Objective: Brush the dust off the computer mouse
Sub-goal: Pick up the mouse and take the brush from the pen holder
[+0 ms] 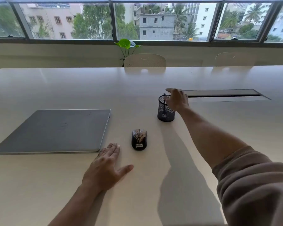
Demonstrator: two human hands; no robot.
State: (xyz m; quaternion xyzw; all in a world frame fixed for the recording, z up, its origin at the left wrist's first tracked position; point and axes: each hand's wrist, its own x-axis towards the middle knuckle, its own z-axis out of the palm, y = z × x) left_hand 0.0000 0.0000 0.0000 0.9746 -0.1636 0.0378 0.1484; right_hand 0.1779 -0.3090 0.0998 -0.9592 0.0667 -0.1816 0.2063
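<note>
A black computer mouse [139,139] lies on the pale table [72,88], with light brown dust scattered over its top. My left hand [106,167] rests flat on the table just left of the mouse, fingers straight, not touching it. Behind the mouse to the right stands a black mesh cup [165,108] with a thin dark brush handle [164,105] leaning inside. My right hand [176,99] reaches over the cup's rim with fingers loosely spread around the top of the handle. Whether the fingers touch it is hidden.
A shut grey laptop [55,131] lies to the left of my left hand. A cable slot [222,93] is set into the table at the right rear. Two cream chairs [145,60] and a potted plant [127,46] stand beyond the far edge, below the windows.
</note>
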